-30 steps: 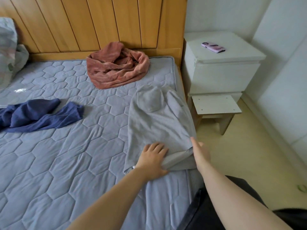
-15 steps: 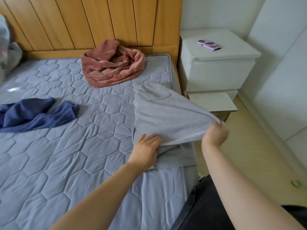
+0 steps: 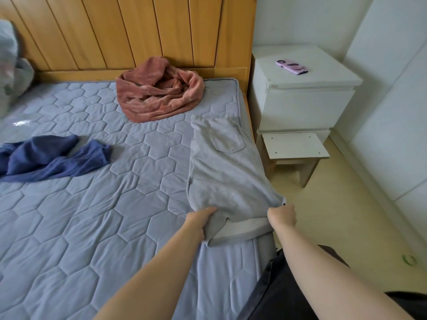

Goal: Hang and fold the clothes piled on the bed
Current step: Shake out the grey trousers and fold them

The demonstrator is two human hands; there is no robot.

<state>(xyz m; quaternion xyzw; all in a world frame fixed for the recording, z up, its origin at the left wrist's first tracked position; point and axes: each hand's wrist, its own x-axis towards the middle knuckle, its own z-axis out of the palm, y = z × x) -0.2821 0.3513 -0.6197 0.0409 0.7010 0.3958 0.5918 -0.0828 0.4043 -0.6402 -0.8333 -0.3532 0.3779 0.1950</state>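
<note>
A grey garment with a patch pocket (image 3: 225, 172) lies along the right edge of the bed (image 3: 92, 215), its near end folded over. My left hand (image 3: 198, 221) grips the near left part of the grey cloth, fingers tucked under the fold. My right hand (image 3: 282, 214) pinches the near right corner at the mattress edge. A crumpled pink garment (image 3: 159, 93) sits by the headboard. A dark blue garment (image 3: 50, 158) lies spread at the left.
The wooden headboard (image 3: 138, 31) runs along the back. A white nightstand (image 3: 302, 98) with a pink phone (image 3: 291, 67) stands right of the bed, a small white stool (image 3: 294, 150) in front of it. Pale bedding (image 3: 11, 70) is bunched at far left.
My right hand, which had lifted the grey cloth's edge out to the right, has brought it back down to the near corner. My left hand now grips the cloth instead of pressing flat.
</note>
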